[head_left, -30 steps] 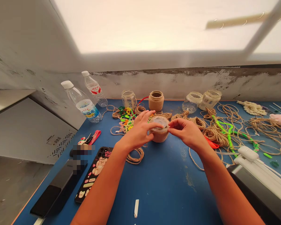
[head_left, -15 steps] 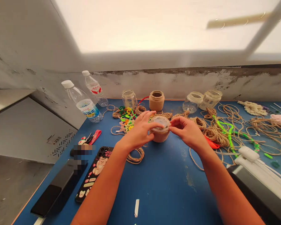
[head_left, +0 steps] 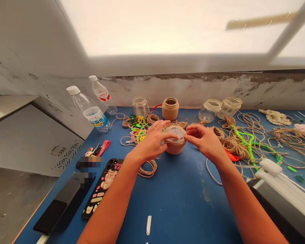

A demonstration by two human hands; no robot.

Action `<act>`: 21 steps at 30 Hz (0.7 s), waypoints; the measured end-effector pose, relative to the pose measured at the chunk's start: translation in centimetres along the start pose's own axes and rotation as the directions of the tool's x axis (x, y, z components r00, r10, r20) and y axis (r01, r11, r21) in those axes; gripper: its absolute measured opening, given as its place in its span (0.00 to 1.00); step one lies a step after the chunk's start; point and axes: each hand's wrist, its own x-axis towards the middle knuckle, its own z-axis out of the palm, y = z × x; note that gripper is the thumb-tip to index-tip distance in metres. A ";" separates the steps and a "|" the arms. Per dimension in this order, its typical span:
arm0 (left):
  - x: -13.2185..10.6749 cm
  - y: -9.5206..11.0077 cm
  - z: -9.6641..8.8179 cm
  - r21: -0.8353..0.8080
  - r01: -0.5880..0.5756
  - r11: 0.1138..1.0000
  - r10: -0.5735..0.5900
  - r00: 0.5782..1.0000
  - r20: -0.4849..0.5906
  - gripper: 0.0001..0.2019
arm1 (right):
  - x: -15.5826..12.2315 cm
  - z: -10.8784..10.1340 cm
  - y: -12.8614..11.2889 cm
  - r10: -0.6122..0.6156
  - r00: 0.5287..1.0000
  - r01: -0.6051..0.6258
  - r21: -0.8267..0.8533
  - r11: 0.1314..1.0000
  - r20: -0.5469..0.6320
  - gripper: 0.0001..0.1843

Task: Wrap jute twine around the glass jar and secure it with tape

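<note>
A glass jar (head_left: pixel 176 148) wrapped in brown twine stands upright near the middle of the blue table, its clear glass top showing above the wrapping. My left hand (head_left: pixel 155 139) is curved around the jar's left side, one finger lying across the top and the thumb against the near side. At the right side of the rim, my right hand (head_left: pixel 203 141) has its thumb and index finger drawn together in a pinch. What lies between those fingertips is too small to make out. A coil of twine (head_left: pixel 147 168) lies to the near left of the jar.
Behind stand a twine-covered jar (head_left: pixel 170 110) and several clear jars (head_left: pixel 210 110). Tangled twine (head_left: pixel 236 147) with green pipe cleaners spreads right. At left are plastic bottles (head_left: pixel 96 117), a phone (head_left: pixel 104 189) and a black device (head_left: pixel 58 206). A white-and-black stand (head_left: pixel 282 189) occupies the near right.
The right thumb and index finger have shifted very slightly at the jar's rim. The view has moved a little; the left hand keeps its place on the jar.
</note>
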 end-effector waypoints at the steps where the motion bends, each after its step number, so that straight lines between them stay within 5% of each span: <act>1: 0.0 -0.1 0.0 0.001 -0.001 1.000 0.001 1.000 -0.004 0.20 | 0.0 0.0 0.1 -0.004 1.000 0.004 -0.009 1.000 -0.001 0.15; 14: 0.0 0.0 -0.2 -0.014 0.015 1.000 -0.015 1.000 0.019 0.19 | 0.4 -0.5 0.6 0.059 0.992 -0.065 0.052 0.997 0.110 0.15; 21: 0.0 0.4 -0.5 -0.015 0.017 1.000 -0.016 0.999 0.032 0.18 | -0.1 -1.5 -0.1 0.114 0.977 -0.088 -0.141 0.986 0.182 0.15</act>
